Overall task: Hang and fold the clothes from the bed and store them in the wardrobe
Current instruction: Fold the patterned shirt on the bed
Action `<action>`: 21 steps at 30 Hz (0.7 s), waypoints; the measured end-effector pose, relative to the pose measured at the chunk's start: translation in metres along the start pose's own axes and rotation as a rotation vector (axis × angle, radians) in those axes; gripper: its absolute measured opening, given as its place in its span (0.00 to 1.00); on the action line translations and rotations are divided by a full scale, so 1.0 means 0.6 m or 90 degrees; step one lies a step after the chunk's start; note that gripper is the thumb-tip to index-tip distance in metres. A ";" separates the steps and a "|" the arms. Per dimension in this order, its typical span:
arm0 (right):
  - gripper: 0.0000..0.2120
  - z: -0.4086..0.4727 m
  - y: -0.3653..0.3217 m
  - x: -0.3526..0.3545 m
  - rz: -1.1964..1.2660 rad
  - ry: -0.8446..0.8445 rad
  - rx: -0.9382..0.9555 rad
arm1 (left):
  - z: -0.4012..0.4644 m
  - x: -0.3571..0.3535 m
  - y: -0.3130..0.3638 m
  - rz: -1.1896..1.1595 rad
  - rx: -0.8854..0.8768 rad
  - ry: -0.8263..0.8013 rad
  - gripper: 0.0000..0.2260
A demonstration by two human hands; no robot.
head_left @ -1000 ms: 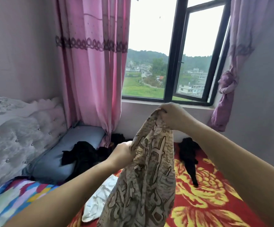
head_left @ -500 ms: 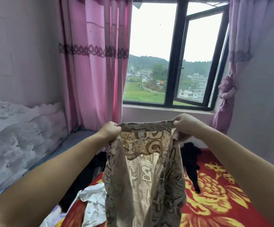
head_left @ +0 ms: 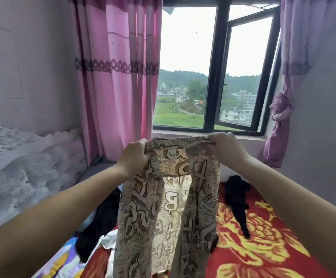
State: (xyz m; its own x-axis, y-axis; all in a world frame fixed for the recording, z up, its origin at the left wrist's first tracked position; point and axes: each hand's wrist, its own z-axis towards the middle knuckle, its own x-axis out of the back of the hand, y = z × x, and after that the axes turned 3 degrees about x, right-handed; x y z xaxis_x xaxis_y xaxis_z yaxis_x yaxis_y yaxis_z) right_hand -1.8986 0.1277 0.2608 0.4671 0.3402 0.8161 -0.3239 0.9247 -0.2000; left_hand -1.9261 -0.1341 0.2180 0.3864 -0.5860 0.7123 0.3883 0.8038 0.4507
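Observation:
A beige and brown patterned garment [head_left: 169, 207] hangs in front of me over the bed, held up by its top edge. My left hand [head_left: 134, 157] grips the left corner and my right hand [head_left: 226, 147] grips the right corner, stretching the edge level. On the red and yellow floral bedspread [head_left: 263, 237] lies a black garment [head_left: 236, 195] to the right. Another black garment [head_left: 101, 219] and a white one [head_left: 108, 240] lie to the left, partly hidden by the held cloth.
A grey tufted headboard [head_left: 22, 173] stands at the left. Pink curtains [head_left: 117, 77] hang beside a dark-framed window [head_left: 213, 77] straight ahead, its right pane swung open. A knotted purple curtain [head_left: 279, 125] hangs at the right wall. No wardrobe is in view.
My left hand has risen from low on the cloth to the top edge, and the garment is now spread between both hands. My view has tilted up slightly.

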 end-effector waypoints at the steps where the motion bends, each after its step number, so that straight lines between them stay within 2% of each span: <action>1: 0.08 0.001 0.005 -0.001 -0.052 0.032 -0.001 | 0.001 0.004 -0.001 0.005 0.001 0.010 0.08; 3: 0.10 0.005 0.015 -0.004 -0.093 0.085 0.012 | 0.004 0.019 -0.002 0.040 0.007 0.025 0.10; 4: 0.11 0.007 0.020 -0.006 -0.062 0.099 0.022 | 0.005 0.026 -0.001 0.054 0.007 0.027 0.10; 8: 0.09 0.012 0.016 -0.006 0.288 0.088 -0.009 | 0.010 0.047 0.006 -0.111 0.006 -0.011 0.10; 11: 0.10 0.012 0.004 -0.014 0.339 0.153 0.018 | 0.008 0.051 0.017 -0.155 -0.024 0.054 0.07; 13: 0.10 0.011 0.001 -0.018 0.294 0.177 0.074 | 0.008 0.054 0.018 -0.176 -0.036 0.064 0.07; 15: 0.12 0.016 0.004 -0.020 0.124 0.155 0.128 | 0.009 0.058 0.013 -0.152 -0.045 0.037 0.10; 18: 0.16 0.025 0.003 -0.029 -0.151 0.099 0.126 | 0.011 0.055 0.004 0.026 -0.071 0.017 0.15; 21: 0.17 0.026 -0.022 -0.047 -0.234 0.072 0.104 | 0.012 0.038 0.018 0.190 -0.126 0.027 0.17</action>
State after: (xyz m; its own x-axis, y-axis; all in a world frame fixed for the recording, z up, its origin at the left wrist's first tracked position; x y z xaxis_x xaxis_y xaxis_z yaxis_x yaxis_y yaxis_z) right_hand -1.9205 0.1034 0.2491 0.6600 0.0181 0.7511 -0.2415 0.9518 0.1892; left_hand -1.9192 -0.1383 0.2431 0.5396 -0.3357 0.7721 0.4062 0.9071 0.1105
